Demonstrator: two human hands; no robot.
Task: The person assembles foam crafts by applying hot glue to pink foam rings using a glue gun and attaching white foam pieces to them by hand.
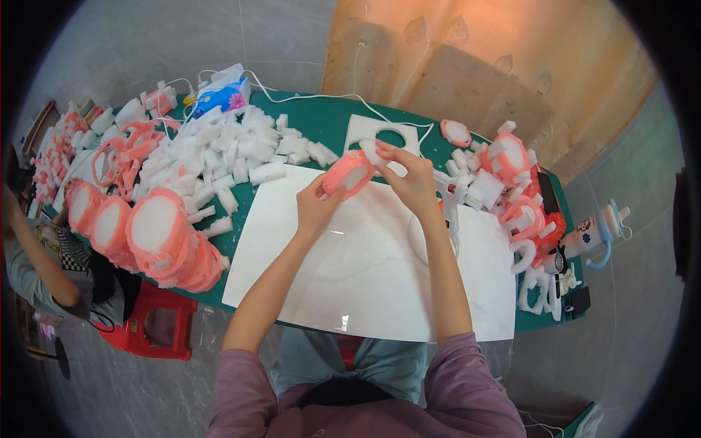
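My left hand (315, 207) grips a rounded pink foam piece with a white centre (340, 174), tilted above the white board (328, 248). My right hand (411, 181) pinches a small white foam block (372, 152) at that piece's upper right edge; the two touch or nearly touch. Just right of my right wrist, what looks like a white glue gun (454, 194) rests on the table. Behind my hands lies a white foam sheet (359, 128) with a round hole cut in it.
White foam blocks (241, 142) are heaped left of the board. Stacked pink foam pieces (157, 226) stand at the near left, more pink pieces (507, 157) at the right. A white cable (314, 96) crosses the back. A co-worker's arm (44, 255) shows at far left, near a red stool (157, 321).
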